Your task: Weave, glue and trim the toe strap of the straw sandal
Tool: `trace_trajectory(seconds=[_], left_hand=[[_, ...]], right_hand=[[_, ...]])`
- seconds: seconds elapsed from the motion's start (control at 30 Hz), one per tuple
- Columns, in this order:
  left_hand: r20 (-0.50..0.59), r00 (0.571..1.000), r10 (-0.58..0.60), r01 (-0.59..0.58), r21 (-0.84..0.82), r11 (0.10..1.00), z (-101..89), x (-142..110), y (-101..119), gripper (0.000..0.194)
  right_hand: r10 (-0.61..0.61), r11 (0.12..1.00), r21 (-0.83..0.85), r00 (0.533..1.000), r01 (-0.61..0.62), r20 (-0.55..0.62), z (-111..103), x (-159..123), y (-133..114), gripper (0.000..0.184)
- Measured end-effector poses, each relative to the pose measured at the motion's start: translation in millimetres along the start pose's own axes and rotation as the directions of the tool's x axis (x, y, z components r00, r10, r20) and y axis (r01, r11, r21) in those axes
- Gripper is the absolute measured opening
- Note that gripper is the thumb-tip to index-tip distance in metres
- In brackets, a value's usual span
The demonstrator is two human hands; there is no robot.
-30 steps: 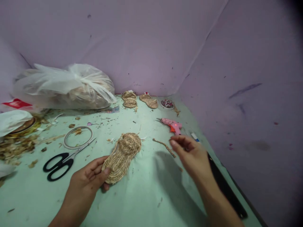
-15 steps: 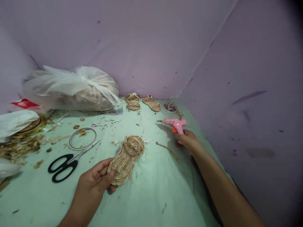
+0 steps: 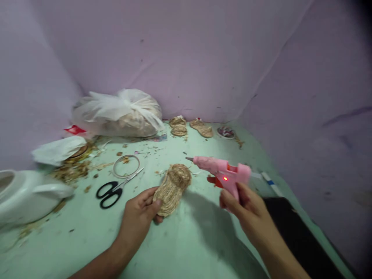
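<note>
My left hand [image 3: 145,213] grips the near end of a woven straw slipper sole [image 3: 173,190], thumb on top and fingers beneath. The sole is made of coiled braided cord and tilts up to the right. In my right hand [image 3: 244,205] is a pink hot glue gun [image 3: 222,168], held by its handle above the table. Its red light is lit, and the nozzle points left, above and just right of the sole's far end. Left of my left hand lie black-handled scissors [image 3: 112,193] beside a roll of tape [image 3: 126,166].
A tied plastic bag [image 3: 122,114] sits against the back wall, near small woven slippers [image 3: 201,128] and a dish of beads [image 3: 226,132]. On the left are a white ceramic pot [image 3: 26,197] and straw scraps [image 3: 68,170]. A black flat object [image 3: 299,232] lies at right.
My right hand has lifted the glue gun off the table and brought it nearer the sole. The left hand keeps its hold on the sole. The camera view has shifted left.
</note>
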State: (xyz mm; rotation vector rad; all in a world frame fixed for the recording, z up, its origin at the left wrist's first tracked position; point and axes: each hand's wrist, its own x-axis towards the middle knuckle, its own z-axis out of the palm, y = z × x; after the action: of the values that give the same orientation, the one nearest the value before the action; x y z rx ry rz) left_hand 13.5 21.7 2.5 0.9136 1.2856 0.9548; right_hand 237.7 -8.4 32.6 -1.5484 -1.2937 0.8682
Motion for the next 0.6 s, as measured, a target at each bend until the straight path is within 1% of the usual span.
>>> trace_trajectory(seconds=[0.07,0.13,0.23,0.3,0.43,0.6], left_hand=[[0.002,1.000,0.010,-0.010,0.010,1.000,2.2,-0.2,2.2,0.044],[-0.005,0.999,0.034,-0.034,0.035,0.999,3.5,-0.5,3.0,0.043],[-0.021,0.997,0.069,-0.067,0.089,0.994,4.4,-2.4,2.9,0.042],[-0.029,0.996,0.089,-0.085,0.124,0.989,4.6,-3.7,2.5,0.041],[-0.031,0.993,0.115,-0.108,0.177,0.978,4.0,-5.1,-0.5,0.040],[0.000,0.987,0.161,-0.155,0.260,0.953,2.3,-5.5,-6.8,0.036]], right_hand=[[-0.052,0.997,-0.058,0.995,0.057,0.083,-5.4,-12.6,0.7,0.024],[-0.097,0.986,-0.118,0.985,0.115,0.146,-6.3,-23.7,5.5,0.024],[-0.107,0.954,-0.261,0.982,0.146,0.158,1.2,-35.5,15.8,0.021],[-0.114,0.929,-0.330,0.978,0.167,0.173,8.1,-38.3,21.3,0.022],[-0.153,0.909,-0.351,0.965,0.222,0.215,16.5,-36.1,24.7,0.025],[-0.126,0.925,-0.333,0.975,0.182,0.184,17.1,-33.7,23.8,0.027]])
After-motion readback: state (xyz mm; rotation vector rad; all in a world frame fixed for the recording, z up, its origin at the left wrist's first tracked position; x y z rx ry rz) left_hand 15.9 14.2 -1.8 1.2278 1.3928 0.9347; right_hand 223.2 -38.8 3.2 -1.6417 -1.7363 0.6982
